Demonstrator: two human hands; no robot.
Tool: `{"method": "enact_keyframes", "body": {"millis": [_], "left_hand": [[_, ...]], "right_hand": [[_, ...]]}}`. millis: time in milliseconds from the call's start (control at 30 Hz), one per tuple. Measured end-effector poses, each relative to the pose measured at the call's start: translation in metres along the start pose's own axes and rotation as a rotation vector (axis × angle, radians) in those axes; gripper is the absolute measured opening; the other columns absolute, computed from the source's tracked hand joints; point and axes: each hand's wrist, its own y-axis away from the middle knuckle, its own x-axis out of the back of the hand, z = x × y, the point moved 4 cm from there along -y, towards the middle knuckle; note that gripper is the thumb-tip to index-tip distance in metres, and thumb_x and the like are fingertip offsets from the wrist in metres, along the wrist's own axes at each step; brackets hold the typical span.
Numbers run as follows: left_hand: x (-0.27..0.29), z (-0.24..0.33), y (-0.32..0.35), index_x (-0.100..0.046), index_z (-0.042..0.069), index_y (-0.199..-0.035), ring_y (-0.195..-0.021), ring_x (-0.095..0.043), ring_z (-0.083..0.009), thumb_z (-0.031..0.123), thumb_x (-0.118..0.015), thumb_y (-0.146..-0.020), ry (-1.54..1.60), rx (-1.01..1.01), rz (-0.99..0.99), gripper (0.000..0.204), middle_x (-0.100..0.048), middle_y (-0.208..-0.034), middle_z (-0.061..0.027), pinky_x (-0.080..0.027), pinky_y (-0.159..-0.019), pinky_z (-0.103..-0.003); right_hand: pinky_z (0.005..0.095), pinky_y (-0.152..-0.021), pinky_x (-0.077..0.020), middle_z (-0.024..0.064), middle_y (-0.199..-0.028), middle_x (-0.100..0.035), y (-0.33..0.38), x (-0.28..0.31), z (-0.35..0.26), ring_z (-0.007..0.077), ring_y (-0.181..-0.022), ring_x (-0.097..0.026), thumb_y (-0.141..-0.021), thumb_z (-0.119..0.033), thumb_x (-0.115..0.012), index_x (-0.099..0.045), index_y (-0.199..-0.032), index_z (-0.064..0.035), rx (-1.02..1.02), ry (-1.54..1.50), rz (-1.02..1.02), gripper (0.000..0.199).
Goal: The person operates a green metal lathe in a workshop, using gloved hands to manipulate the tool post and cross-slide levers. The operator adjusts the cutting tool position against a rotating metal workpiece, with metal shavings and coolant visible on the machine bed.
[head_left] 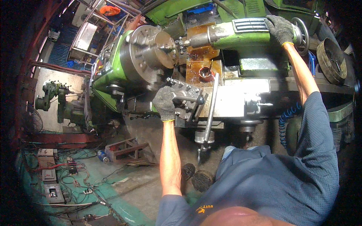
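Left hand (164,103): grey knit glove, yellow cuff, against the near-left side of the tool post (193,91). Fingers bent, tips partly hidden by the glove itself; can't tell if clamped on the post or only pressed to it. Clamp lever (186,98) runs right from beside this hand, ending in a dark ball knob (201,100) clear of the fingers.

Right hand (281,31): same type of glove, palm down on the rear end of the green tailstock (241,35), well apart from the left hand. Fingers draped over the top by a ribbed panel (250,25), bent, tips not clear; can't tell how tight the hold is. Handwheel (306,32) just right of this hand.

Lathe chuck (137,62): above and left of left hand, partly blurred, not touched. Tailstock quill (200,40): points left from the tailstock, away from right hand, toward the chuck. Red cup (205,76): above and right of left hand, stick-like thing standing in it. Long metal bar (212,107): right of left hand, past the ball knob, slanting over the pale slide (230,107). Round pan (321,62): right of and below right hand. Blue coiled hose (282,132): well below right hand.
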Motion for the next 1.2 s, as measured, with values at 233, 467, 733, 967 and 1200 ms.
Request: {"method": "enact_keyframes", "body": {"millis": [233, 467, 733, 967, 1200], "left_hand": [[-0.002, 0.002, -0.001, -0.068, -0.004, -0.089, -0.078, -0.066, -0.0237, 0.019, -0.058, -0.098, 0.021, -0.052, -0.005, 0.026, -0.069, -0.083, -0.0131, -0.052, -0.073, -0.038], [0.001, -0.008, 0.000, -0.069, -0.003, -0.091, -0.079, -0.068, -0.0265, 0.018, -0.060, -0.096, -0.010, -0.034, -0.010, 0.024, -0.071, -0.086, -0.0142, -0.052, -0.074, -0.038], [-0.001, -0.008, 0.001, -0.069, -0.005, -0.090, -0.078, -0.067, -0.0254, 0.017, -0.062, -0.095, 0.040, 0.005, 0.027, 0.023, -0.070, -0.083, -0.0143, -0.053, -0.075, -0.037], [-0.002, 0.005, 0.001, -0.068, -0.004, -0.089, -0.076, -0.065, -0.0215, 0.017, -0.061, -0.096, 0.074, 0.018, 0.001, 0.024, -0.069, -0.082, -0.0116, -0.052, -0.072, -0.034], [0.000, 0.000, 0.000, -0.069, -0.004, -0.090, -0.076, -0.066, -0.0220, 0.018, -0.060, -0.097, 0.037, 0.013, 0.017, 0.024, -0.071, -0.084, -0.0121, -0.052, -0.072, -0.034]], "right_hand": [[0.0451, -0.096, -0.0504, 0.0095, -0.118, -0.073, 0.002, 0.001, 0.002, 0.0308, -0.113, -0.067, -0.101, -0.050, -0.053, -0.072, -0.119, -0.0151, 0.001, 0.007, 0.031, 0.043], [0.0459, -0.095, -0.0505, 0.0096, -0.115, -0.073, 0.001, 0.000, 0.001, 0.0317, -0.110, -0.067, -0.101, -0.050, -0.054, -0.073, -0.116, -0.0149, 0.003, -0.004, 0.036, 0.043], [0.0457, -0.095, -0.0505, 0.0100, -0.116, -0.073, 0.000, -0.001, 0.002, 0.0322, -0.110, -0.067, -0.100, -0.049, -0.055, -0.073, -0.118, -0.0150, -0.013, -0.014, 0.003, 0.043], [0.0453, -0.095, -0.0509, 0.0092, -0.116, -0.073, 0.000, 0.003, 0.001, 0.0318, -0.110, -0.067, -0.100, -0.048, -0.054, -0.073, -0.118, -0.0152, 0.004, -0.001, 0.006, 0.042], [0.0447, -0.095, -0.0510, 0.0088, -0.115, -0.073, 0.000, 0.000, 0.004, 0.0308, -0.111, -0.067, -0.100, -0.047, -0.055, -0.073, -0.116, -0.0155, 0.009, 0.003, 0.044, 0.041]]}}
